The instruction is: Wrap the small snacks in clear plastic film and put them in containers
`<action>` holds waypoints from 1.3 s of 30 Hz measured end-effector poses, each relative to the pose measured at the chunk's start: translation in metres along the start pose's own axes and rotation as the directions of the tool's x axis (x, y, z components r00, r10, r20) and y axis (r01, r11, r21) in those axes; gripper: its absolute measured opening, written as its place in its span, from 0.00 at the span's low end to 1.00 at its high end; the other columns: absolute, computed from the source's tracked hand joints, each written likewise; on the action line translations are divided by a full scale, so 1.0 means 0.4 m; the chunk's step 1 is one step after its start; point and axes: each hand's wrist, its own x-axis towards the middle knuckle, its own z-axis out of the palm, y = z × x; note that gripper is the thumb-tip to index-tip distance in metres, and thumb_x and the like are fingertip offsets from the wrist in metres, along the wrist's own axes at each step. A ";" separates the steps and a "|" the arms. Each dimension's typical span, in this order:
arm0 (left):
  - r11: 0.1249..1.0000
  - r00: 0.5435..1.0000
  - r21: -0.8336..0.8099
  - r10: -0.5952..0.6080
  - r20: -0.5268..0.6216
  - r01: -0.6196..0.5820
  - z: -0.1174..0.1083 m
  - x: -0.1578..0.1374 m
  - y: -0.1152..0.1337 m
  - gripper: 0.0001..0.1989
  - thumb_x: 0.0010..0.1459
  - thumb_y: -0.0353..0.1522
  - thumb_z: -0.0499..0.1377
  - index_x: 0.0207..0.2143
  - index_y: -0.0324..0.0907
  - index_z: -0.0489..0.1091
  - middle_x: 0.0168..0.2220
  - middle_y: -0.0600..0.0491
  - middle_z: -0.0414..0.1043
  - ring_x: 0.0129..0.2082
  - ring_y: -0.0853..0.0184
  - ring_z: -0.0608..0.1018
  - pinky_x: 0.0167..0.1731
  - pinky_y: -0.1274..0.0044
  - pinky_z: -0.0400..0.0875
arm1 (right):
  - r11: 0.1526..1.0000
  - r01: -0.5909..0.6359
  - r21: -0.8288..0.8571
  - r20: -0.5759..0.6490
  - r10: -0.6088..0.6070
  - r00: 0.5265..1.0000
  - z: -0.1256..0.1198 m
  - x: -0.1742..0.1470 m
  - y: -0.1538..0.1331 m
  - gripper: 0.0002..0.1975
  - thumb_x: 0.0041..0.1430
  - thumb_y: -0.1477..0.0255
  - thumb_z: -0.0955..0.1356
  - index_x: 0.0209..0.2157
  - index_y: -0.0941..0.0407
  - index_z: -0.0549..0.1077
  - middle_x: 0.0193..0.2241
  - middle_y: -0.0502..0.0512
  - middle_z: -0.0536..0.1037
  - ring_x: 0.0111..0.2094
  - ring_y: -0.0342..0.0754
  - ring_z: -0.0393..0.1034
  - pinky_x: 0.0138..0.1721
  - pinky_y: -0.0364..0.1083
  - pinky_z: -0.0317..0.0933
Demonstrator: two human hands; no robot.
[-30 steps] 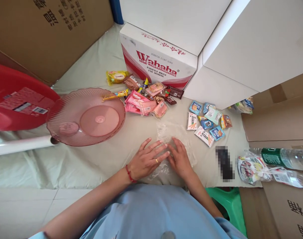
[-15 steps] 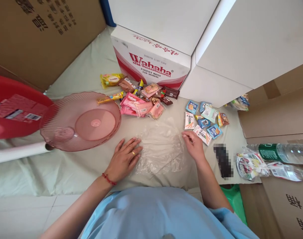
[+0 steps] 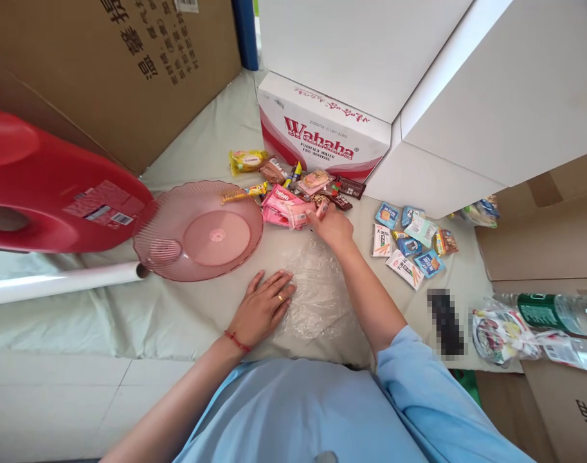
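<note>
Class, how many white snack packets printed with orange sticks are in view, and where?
2: one white packet on the left edge of the right-hand snack cluster, the other packet on its near edge. More may be hidden underneath.

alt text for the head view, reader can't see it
A person's right hand is at a pile of wrapped snacks, while the left hand lies flat at the edge of clear plastic. A pink dish is at left.
</note>
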 end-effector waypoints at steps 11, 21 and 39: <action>0.995 0.997 -0.060 -0.077 0.010 0.077 -0.008 0.004 0.014 0.20 0.69 0.30 0.51 0.58 0.46 0.74 0.68 0.47 0.67 0.72 0.55 0.63 0.72 0.50 0.49 | 0.764 0.480 0.431 -0.472 -0.262 0.842 -0.066 -0.132 0.184 0.20 0.69 0.66 0.64 0.59 0.54 0.73 0.54 0.58 0.81 0.53 0.52 0.76 0.57 0.53 0.68; 0.996 0.970 -0.064 0.038 -0.240 -0.055 -0.054 -0.010 0.024 0.14 0.67 0.28 0.56 0.52 0.45 0.75 0.67 0.44 0.68 0.68 0.57 0.69 0.62 0.60 0.70 | 0.689 0.717 0.103 -0.096 -0.711 0.697 0.104 -0.423 0.237 0.25 0.68 0.78 0.64 0.65 0.54 0.70 0.65 0.64 0.71 0.67 0.57 0.62 0.67 0.63 0.61; 0.929 0.838 0.131 -0.245 -0.488 0.347 -0.216 -0.017 -0.199 0.13 0.59 0.43 0.60 0.32 0.42 0.73 0.45 0.47 0.83 0.57 0.45 0.79 0.61 0.45 0.62 | 0.562 0.827 -0.028 0.010 -0.827 0.562 0.220 -0.465 0.029 0.22 0.73 0.60 0.64 0.61 0.57 0.71 0.69 0.59 0.66 0.71 0.57 0.54 0.74 0.59 0.44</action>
